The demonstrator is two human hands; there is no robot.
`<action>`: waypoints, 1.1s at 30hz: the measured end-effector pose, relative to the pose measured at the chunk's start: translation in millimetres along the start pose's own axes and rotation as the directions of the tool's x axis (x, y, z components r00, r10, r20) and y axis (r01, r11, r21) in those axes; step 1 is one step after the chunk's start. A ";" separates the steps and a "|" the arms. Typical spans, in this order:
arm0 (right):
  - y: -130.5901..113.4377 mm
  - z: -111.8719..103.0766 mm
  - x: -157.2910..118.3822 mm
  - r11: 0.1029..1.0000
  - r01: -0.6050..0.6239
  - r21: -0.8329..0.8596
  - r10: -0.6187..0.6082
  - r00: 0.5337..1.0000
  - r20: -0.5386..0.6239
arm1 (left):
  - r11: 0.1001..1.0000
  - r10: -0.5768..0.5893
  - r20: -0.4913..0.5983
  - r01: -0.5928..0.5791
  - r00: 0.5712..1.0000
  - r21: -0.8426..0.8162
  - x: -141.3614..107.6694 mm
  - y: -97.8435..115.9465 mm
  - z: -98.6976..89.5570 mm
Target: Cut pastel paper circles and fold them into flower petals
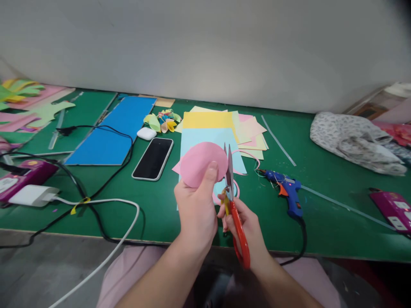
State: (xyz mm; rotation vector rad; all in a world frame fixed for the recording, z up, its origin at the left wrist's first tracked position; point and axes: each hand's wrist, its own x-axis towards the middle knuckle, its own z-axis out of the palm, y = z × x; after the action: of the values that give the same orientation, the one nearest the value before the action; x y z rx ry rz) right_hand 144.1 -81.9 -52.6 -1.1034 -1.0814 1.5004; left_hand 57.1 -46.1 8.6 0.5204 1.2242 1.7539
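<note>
My left hand (199, 205) grips a round piece of pink paper (201, 162), thumb on top and fingers beneath. My right hand (245, 222) is closed round the handles of red-handled scissors (230, 171). Their blades point away from me and stand slightly apart at the right edge of the pink circle. Curled pink paper strips (237, 188) show just behind and beside the blades. Under the hands lies a stack of coloured sheets, with a light blue sheet (205, 134) and a yellow one (208, 119) on top.
A blue glue gun (284, 184) with a glue stick in it lies at right. A phone (153, 159), a white case (147, 134), small paper pieces (163, 120) and a blue board (111, 132) are at left. Cables (93, 201) and a purple power strip (27, 179) lie further left.
</note>
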 end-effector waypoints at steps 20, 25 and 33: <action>0.5 0.3 0.1 0.998 -0.058 0.015 0.059 0.998 -0.034 | 0.994 0.097 0.038 -0.095 0.995 -0.047 10.4 -1.8 -7.9; -0.2 -0.2 -0.1 0.996 -0.092 0.017 0.092 0.995 -0.033 | 0.992 0.114 0.056 -0.111 0.992 -0.061 13.4 0.0 -8.5; -7.1 2.9 1.1 0.994 -0.106 0.018 0.107 0.994 -0.033 | 0.994 0.103 0.062 -0.100 0.993 -0.052 15.9 3.2 -10.3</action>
State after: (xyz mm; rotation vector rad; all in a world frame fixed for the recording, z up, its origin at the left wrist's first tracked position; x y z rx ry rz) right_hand 142.4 -80.1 -45.2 -1.1875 -0.9988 1.5655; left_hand 40.0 -38.2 4.8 0.6149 1.1240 1.8331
